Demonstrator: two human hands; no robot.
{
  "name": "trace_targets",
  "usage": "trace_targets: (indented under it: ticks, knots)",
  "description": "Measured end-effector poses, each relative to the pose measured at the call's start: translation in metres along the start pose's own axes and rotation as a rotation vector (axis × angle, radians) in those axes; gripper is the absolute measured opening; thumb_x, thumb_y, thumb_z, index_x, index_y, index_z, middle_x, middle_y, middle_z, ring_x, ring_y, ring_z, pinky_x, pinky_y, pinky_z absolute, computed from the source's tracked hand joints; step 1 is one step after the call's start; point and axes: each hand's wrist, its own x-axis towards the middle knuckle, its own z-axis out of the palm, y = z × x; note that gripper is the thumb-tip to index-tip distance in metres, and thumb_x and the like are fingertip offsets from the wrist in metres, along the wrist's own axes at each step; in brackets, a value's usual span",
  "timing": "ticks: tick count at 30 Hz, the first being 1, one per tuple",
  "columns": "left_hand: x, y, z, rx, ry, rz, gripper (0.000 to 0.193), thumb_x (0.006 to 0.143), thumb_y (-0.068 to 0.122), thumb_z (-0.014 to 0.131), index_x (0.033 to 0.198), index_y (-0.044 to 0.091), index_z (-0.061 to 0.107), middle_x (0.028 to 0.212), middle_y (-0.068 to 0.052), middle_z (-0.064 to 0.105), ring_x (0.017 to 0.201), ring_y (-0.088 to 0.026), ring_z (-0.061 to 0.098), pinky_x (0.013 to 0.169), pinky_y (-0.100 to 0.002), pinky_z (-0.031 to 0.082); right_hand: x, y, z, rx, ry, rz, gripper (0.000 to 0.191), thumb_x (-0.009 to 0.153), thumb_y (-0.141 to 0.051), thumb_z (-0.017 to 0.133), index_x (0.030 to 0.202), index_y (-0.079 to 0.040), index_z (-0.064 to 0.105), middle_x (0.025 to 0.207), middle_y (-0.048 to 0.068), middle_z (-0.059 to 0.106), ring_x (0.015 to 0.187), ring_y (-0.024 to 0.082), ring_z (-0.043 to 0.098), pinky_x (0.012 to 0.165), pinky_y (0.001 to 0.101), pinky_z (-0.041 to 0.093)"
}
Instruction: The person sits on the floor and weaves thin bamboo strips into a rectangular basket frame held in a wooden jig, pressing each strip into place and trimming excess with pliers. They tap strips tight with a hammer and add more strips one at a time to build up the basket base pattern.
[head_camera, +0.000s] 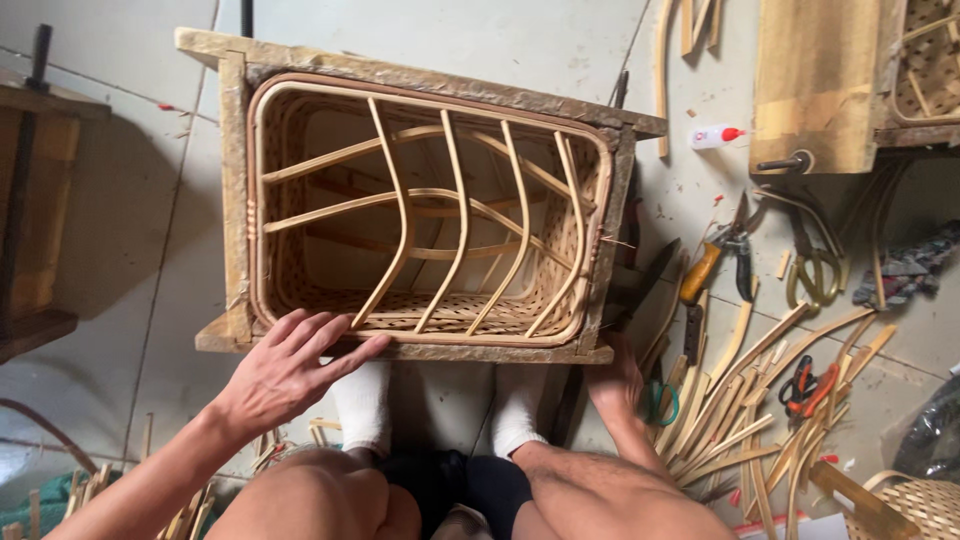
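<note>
Basket (430, 210) sits in its wooden frame (232, 200) on the floor, between the feet. Left hand (290, 365) spread flat on the frame's near edge; right hand (617, 380) down among cane strips (740, 400), grip unclear. Looks light, stiff; hold the rim.

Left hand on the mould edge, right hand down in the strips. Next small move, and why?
Probably lift one strip from the pile and bring it to the basket. The right hand is low among the loose cane strips on the floor, grip not visible. The left hand lies flat, fingers spread, on the wooden frame around the woven basket, apparently steadying it.
</note>
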Motion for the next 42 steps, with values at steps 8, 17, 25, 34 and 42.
trace_targets:
  ticks: [8, 17, 25, 34, 42]
  knots:
    - [-0.01, -0.006, 0.005, 0.027, 0.01, -0.039, 0.081, 0.079, 0.014, 0.064, 0.155, 0.025, 0.037, 0.126, -0.014, 0.06, 0.113, -0.031, 0.058, 0.102, -0.047, 0.046, 0.002, -0.018, 0.005, -0.051, 0.011, 0.112, 0.049, 0.077, -0.024, 0.085, 0.119, -0.009, 0.064, 0.114, 0.021, 0.069, 0.102, 0.04, 0.067, 0.083, 0.0477, 0.056]
    - [-0.005, 0.0, 0.002, 0.019, 0.2, -0.022, 0.068, 0.081, 0.011, 0.073, 0.145, 0.023, 0.055, 0.112, -0.01, 0.064, 0.095, -0.026, 0.061, 0.086, -0.044, 0.049, 0.02, 0.026, -0.011, -0.046, -0.248, 0.348, 0.041, 0.086, -0.016, 0.073, 0.125, -0.009, 0.064, 0.112, 0.019, 0.074, 0.106, 0.04, 0.068, 0.084, 0.047, 0.053]
    - [0.007, 0.037, 0.02, -0.008, 0.305, -0.117, 0.059, 0.087, 0.018, 0.076, 0.143, 0.025, 0.059, 0.109, -0.009, 0.064, 0.088, -0.025, 0.059, 0.082, -0.041, 0.047, -0.009, 0.033, -0.08, 0.524, -0.059, 0.651, 0.023, 0.104, -0.021, 0.06, 0.116, -0.003, 0.053, 0.071, 0.011, 0.058, 0.052, 0.013, 0.05, 0.045, 0.0315, 0.04]
    - [0.012, 0.042, 0.016, -0.02, 0.281, -0.105, 0.06, 0.083, 0.014, 0.068, 0.143, 0.017, 0.059, 0.117, -0.011, 0.065, 0.099, -0.025, 0.062, 0.084, -0.04, 0.048, 0.001, -0.04, -0.139, 0.382, -0.348, -0.288, 0.024, 0.099, -0.012, 0.06, 0.119, 0.002, 0.058, 0.077, 0.012, 0.066, 0.058, 0.021, 0.064, 0.05, 0.0346, 0.05]
    - [0.011, 0.04, 0.021, -0.018, 0.255, -0.119, 0.062, 0.084, 0.013, 0.068, 0.145, 0.015, 0.057, 0.118, -0.012, 0.063, 0.101, -0.027, 0.061, 0.087, -0.04, 0.047, 0.049, -0.076, -0.124, 0.342, -0.592, -0.654, 0.035, 0.088, -0.001, 0.068, 0.121, 0.007, 0.06, 0.076, 0.015, 0.068, 0.054, 0.027, 0.069, 0.048, 0.0366, 0.052]
